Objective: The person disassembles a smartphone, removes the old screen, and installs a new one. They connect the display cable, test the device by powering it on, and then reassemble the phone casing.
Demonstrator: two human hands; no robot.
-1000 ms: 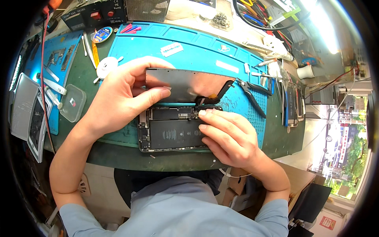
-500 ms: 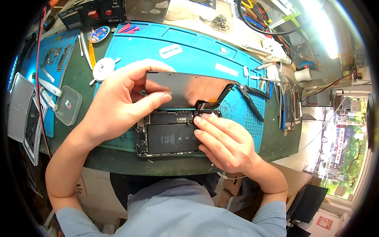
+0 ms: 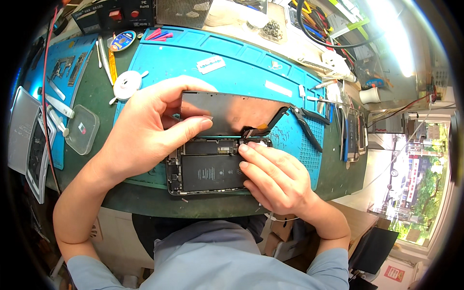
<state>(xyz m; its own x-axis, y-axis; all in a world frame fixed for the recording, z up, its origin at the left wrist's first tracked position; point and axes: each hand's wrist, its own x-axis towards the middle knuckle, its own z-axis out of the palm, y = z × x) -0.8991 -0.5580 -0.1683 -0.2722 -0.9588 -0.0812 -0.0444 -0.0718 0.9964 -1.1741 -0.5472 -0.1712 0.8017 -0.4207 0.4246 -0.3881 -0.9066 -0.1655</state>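
Note:
My left hand (image 3: 138,133) pinches the left end of a black phone screen panel (image 3: 227,111), thumb on its copper-tinted back, holding it raised along the far edge of an opened phone (image 3: 208,171). A black flex cable (image 3: 250,131) joins panel and phone near the right. On that connector end rest the bunched fingertips of my right hand (image 3: 273,179), the other fingers curled over the phone’s right side; what lies under them is hidden. The phone, showing its black battery and boards, lies on the front of a blue mat (image 3: 179,53).
Black pliers (image 3: 307,128) lie right of the phone, with tools and phone frames (image 3: 356,135) beyond. At left are a clear box (image 3: 82,133), grey cases (image 3: 29,140), a white spool (image 3: 128,84) and a red wire. A black power box (image 3: 113,17) stands behind.
Both hands, the phone and the bench sit slightly lower in the view than a second ago. My right fingertips have shifted a little on the connector area; my left grip looks the same.

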